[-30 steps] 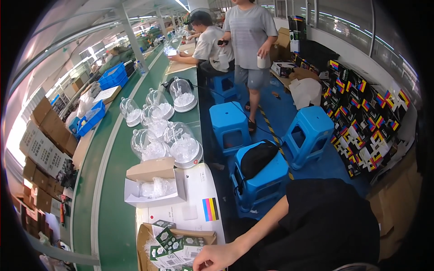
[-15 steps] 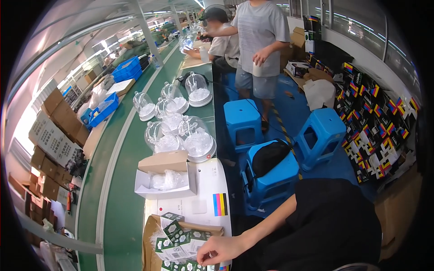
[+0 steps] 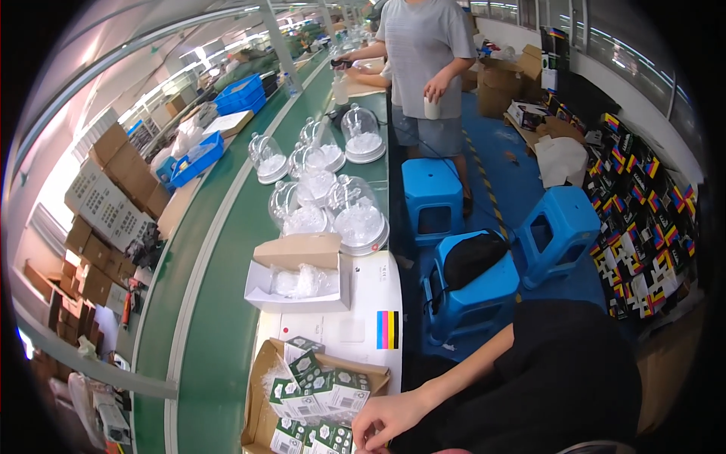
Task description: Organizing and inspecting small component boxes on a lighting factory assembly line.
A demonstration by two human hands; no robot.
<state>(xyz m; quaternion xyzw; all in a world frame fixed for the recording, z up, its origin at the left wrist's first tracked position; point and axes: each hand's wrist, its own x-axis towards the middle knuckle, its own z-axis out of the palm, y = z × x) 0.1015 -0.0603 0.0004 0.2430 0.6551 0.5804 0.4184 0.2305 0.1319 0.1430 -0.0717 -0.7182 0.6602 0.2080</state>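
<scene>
My right hand point(image 3: 391, 418) is at the lower edge, its fingers curled and pinched together. What lies between the fingertips, if anything, is cut off by the picture's edge. It is beside several small green-and-white cartons point(image 3: 327, 393), which lie jumbled in an open brown cardboard box point(image 3: 258, 412) with clear plastic wrapping. My left hand does not clearly show; a reddish sliver at the bottom edge cannot be made out. Farther up the bench, an open white box point(image 3: 297, 297) holds crumpled clear wrap point(image 3: 302, 280). Behind it several clear domes on white bases point(image 3: 361, 219) stand together.
A green conveyor point(image 3: 219, 303) runs along the left. Blue stools point(image 3: 558, 227) stand to the right, one carrying a black bag point(image 3: 474, 259). A standing person point(image 3: 427, 60) holds a white cylinder point(image 3: 432, 108). Blue crates point(image 3: 240, 94) and stacked printed boxes point(image 3: 643, 204) lie beyond.
The view has swung, so the scene lies farther right in the picture. My right hand's fingers have drawn closer together beside the cartons. The seated person is now mostly hidden behind the standing one.
</scene>
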